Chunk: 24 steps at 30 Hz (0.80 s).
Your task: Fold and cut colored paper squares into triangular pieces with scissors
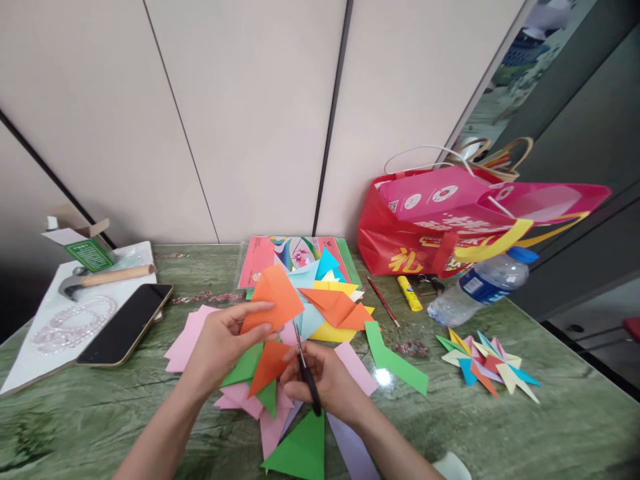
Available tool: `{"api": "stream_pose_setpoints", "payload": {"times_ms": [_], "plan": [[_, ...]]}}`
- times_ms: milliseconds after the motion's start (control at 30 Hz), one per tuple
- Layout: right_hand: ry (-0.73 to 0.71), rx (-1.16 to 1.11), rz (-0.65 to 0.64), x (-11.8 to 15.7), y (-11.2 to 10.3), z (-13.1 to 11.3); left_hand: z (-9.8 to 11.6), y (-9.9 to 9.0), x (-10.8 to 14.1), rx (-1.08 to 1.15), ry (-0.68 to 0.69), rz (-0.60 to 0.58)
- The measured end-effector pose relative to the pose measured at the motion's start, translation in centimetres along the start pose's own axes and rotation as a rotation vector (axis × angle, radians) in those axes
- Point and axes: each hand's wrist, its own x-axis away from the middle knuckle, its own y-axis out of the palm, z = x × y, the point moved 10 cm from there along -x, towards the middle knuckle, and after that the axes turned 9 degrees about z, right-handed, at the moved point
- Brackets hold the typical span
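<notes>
My left hand (227, 333) pinches a folded orange paper (276, 299) between thumb and fingers, holding it above the paper pile. Black-handled scissors (309, 385) are in my right hand (320, 377), with the blades pointing up at the lower right edge of that orange paper. Another orange piece (269, 365) lies just below, between the two hands. Under and around them are pink sheets (190, 338), a green piece (300, 448), a purple strip (351, 448) and more blue, yellow and orange folded papers. A bent green strip (397, 363) lies to the right.
Folded paper stars (487, 363), a water bottle (480, 287), a glue stick (409, 293), a pencil (383, 301) and a red bag (400, 233) stand or lie at the right. On the left are a phone (126, 325), a hammer (117, 275), a bracelet and a small box (85, 250).
</notes>
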Motion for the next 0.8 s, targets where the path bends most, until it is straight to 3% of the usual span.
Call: {"api": "stream_pose_setpoints", "payload": {"times_ms": [200, 400, 800], "plan": [[-0.022, -0.036, -0.046, 0.0, 0.4, -0.2, 0.2, 0.8, 0.2, -0.184, 0.059, -0.044], [-0.043, 0.000, -0.024, 0.1, 0.2, -0.6, -0.7, 1.3, 0.1, -0.173, 0.056, -0.103], [-0.049, 0.015, -0.025, 0.1, 0.3, -0.7, -0.3, 1.5, 0.2, -0.228, 0.077, -0.115]]}}
